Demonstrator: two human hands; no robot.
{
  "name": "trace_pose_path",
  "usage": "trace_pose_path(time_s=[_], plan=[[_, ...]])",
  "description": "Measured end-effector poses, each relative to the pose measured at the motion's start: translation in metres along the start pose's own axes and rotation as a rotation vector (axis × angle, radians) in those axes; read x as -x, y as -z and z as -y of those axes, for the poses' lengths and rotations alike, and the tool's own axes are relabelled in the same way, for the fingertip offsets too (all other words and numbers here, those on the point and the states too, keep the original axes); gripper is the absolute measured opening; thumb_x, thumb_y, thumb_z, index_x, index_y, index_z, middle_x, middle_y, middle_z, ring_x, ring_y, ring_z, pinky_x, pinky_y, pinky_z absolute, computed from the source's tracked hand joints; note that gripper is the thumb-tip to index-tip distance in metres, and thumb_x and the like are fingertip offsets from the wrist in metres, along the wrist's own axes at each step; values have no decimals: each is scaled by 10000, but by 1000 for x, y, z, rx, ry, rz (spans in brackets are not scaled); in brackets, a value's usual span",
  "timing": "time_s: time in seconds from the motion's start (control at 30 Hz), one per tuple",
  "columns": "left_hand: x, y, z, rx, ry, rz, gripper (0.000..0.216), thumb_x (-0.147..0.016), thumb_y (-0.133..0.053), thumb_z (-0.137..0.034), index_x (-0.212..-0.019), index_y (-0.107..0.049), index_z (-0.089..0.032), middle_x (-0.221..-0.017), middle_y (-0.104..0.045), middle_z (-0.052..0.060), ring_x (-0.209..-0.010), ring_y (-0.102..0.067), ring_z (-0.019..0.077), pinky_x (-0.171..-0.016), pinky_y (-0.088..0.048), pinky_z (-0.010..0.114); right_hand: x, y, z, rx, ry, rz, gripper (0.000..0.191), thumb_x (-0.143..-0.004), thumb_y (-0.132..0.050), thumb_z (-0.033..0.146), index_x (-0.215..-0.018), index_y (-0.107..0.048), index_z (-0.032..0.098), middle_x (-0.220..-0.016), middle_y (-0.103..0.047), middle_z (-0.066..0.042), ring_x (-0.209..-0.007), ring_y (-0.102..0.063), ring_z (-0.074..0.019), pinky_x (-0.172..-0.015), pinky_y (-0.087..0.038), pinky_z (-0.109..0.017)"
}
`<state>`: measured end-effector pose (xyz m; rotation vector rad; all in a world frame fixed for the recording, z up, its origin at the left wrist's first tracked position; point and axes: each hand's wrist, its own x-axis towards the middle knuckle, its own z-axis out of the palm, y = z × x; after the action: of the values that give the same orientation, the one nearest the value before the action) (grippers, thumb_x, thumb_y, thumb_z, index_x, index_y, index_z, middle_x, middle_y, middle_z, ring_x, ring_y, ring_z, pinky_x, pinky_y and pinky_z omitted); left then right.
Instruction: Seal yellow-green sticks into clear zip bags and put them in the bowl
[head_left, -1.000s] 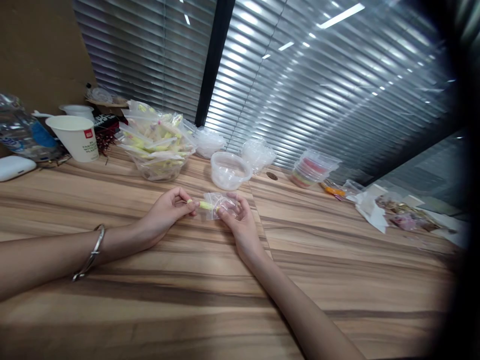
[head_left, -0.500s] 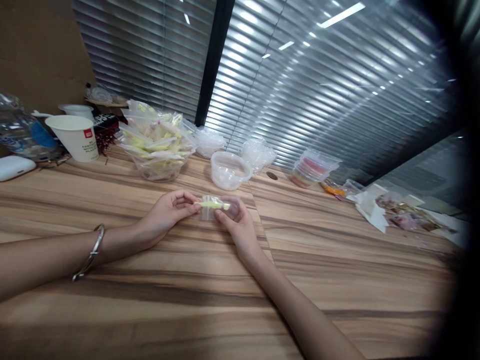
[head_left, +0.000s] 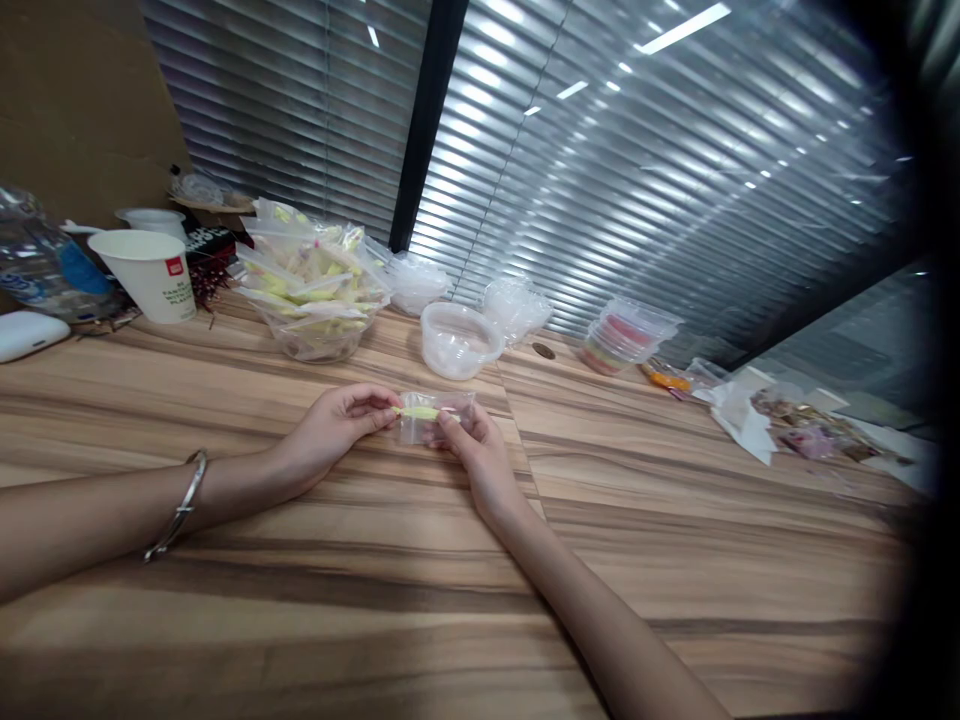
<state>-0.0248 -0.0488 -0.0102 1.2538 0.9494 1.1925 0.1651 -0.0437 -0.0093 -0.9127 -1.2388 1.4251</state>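
Over the wooden table (head_left: 375, 560), both my hands are at a small clear plastic bag (head_left: 412, 432). A slender yellow-green piece (head_left: 420, 412) lies lengthwise in the bag, its left end poking out. My left hand (head_left: 337, 428), with a silver bangle on the wrist, pinches that left end between thumb and fingertips. My right hand (head_left: 484, 455) is closed on the right part of the bag, thumb on top over the piece; the fingers behind show partly through the plastic. The kind of piece is too small to tell.
Behind my hands stand a clear tub (head_left: 319, 340) heaped with bagged yellow pieces and a round clear bowl (head_left: 461, 345). On the left are a paper cup (head_left: 154, 280), a bottle (head_left: 56, 265) and a white case (head_left: 30, 335). Stacked containers (head_left: 626, 335) and scraps (head_left: 810, 425) lie right.
My right thumb has shifted onto the yellow-green piece and now covers its right part. More of the bag's right edge shows. My left hand has barely moved.
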Motion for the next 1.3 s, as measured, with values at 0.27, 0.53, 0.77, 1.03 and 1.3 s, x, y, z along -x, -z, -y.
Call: trace_pose_path(time_s=[0.27,0.53,0.77,1.03,1.3], plan=[[-1,1,1,-52,-9,-39,174,-703,-688,-282,-831,-658,-168,-865,-629,16,-851,-575,154,-807,-445,259,2,-1,3,62,-28,15,213,-721,-679,366,-821,-596,197,-721,-637,4,-655,-594,-129,-648,-485,-260],[-1,1,1,-19,-35,13,148,-758,-644,-294,-835,-646,-168,-874,-587,11,-822,-551,134,-770,-448,239,3,-2,2,64,2,31,220,-729,-672,388,-841,-609,209,-739,-632,5,-655,-583,-128,-638,-497,-258],[-1,0,-1,-138,-43,12,171,-713,-681,-289,-751,-580,-157,-775,-577,-1,-783,-555,141,-731,-438,247,1,0,0,33,7,63,221,-685,-716,338,-825,-637,186,-850,-657,-19,-718,-603,-139,-699,-525,-290],[1,0,-2,-94,-56,5,251,-720,-678,-279,-918,-555,-186,-854,-603,10,-795,-586,139,-719,-460,245,2,-1,1,64,-40,63,257,-660,-738,347,-843,-662,182,-707,-671,-6,-587,-610,-137,-630,-523,-291],[3,-2,-6,-56,22,87,290,-751,-650,-296,-1010,-644,-165,-1001,-673,61,-947,-614,191,-855,-465,293,4,-1,1,58,-82,152,268,-688,-718,342,-884,-666,167,-772,-696,-30,-618,-631,-130,-630,-525,-276]])
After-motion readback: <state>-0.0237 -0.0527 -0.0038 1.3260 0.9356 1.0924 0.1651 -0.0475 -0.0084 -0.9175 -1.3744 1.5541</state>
